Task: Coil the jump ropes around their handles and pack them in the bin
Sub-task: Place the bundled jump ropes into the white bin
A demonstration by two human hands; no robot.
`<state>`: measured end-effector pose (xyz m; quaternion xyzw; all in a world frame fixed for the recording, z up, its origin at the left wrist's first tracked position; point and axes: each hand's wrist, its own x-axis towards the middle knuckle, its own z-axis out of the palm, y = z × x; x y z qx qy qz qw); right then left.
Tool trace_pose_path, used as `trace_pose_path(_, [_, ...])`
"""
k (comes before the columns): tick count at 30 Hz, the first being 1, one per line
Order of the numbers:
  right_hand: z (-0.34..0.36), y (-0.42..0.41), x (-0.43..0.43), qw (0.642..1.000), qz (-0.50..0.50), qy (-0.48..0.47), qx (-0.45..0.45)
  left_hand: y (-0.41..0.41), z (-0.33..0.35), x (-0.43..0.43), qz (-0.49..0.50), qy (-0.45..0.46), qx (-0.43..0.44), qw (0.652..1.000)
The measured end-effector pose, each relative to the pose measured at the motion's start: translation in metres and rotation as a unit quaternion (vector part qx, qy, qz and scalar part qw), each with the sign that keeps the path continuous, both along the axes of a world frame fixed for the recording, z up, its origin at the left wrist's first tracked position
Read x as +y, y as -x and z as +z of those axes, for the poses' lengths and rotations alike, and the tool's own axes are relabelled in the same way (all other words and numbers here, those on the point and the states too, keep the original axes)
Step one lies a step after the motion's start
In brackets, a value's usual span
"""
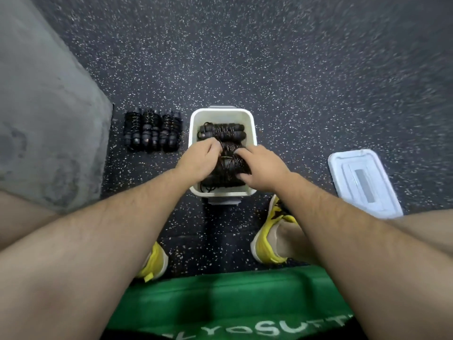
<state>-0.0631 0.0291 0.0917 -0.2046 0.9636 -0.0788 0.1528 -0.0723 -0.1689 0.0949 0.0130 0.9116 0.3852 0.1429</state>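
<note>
We see both hands down in the white bin (196, 123), which stands on the speckled dark floor (294, 69) straight ahead of the person. The left hand (198, 159) curls its fingers round the left end of a coiled jump rope (231, 165), and the right hand (263, 168) curls over the right end, thumb underneath, so the black bundle lies crosswise between them, gripped from both sides in the middle of the bin. Just beyond it, at the bin's far end, we see the packed ropes (221, 133) lying crosswise too. More cord shows below the hands at the near end.

Left of the bin, near it but apart, three coiled ropes (152, 133) lie side by side on the floor. The white lid (362, 182) lies well off to the right.

At the bottom edge a green cloth (220, 295) carries white letters; we can read roughly "YOSUTT", blurred and cut off at both ends. No writing is legible on the bin or lid.
</note>
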Motion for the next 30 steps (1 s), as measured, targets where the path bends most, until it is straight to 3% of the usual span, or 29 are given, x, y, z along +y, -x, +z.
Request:
trace_pose_path(5, [-0.015, -0.008, -0.008, 0.998, 0.038, -0.02, -0.04, 0.009, -0.011, 0.005, -0.033, 0.007, -0.197, 0.98])
trace_pose_path(9, [-0.02, -0.008, -0.013, 0.998, 0.059, -0.029, -0.023, 0.01, -0.015, 0.01, -0.058, 0.072, -0.266, 0.959])
trace_pose_path(16, [-0.032, -0.012, -0.023, 0.996, 0.052, -0.014, -0.069, 0.001, -0.004, 0.01, -0.129, 0.134, -0.291, 0.939])
trace_pose_path(24, [-0.044, -0.002, -0.035, 0.974, -0.046, 0.0, -0.223, 0.012, -0.027, 0.008, -0.196, 0.17, -0.269, 0.928])
trace_pose_path(30, [-0.045, 0.005, -0.038, 0.982, -0.056, -0.044, -0.176, 0.017, -0.04, 0.005, -0.237, 0.19, -0.265, 0.915])
